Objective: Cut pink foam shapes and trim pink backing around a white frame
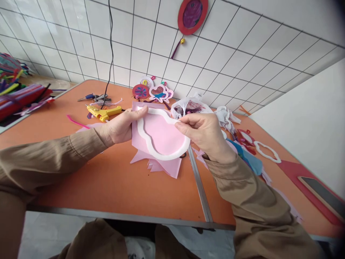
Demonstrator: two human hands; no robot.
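A white gourd-shaped foam frame [166,157] lies against a pink felt sheet [161,133], both lifted above the orange table. My left hand [121,124] is closed on their upper left part, thumb on the frame's edge; its fingers are hidden behind the sheet. At the upper right, my right hand [205,133] pinches the frame's rim between thumb and forefinger. Below them, cut pink felt scraps [164,167] with pointed edges rest on the table. A yellow glue gun [105,112] lies beyond my left hand.
Finished gourd-shaped and round ornaments [159,92] lie by the tiled wall, beside a white plastic bag [190,106]. Rolled coloured felt [24,99] is at the far left. On the right are another white frame [266,151] and a phone [323,196]. A black cord [111,46] hangs down.
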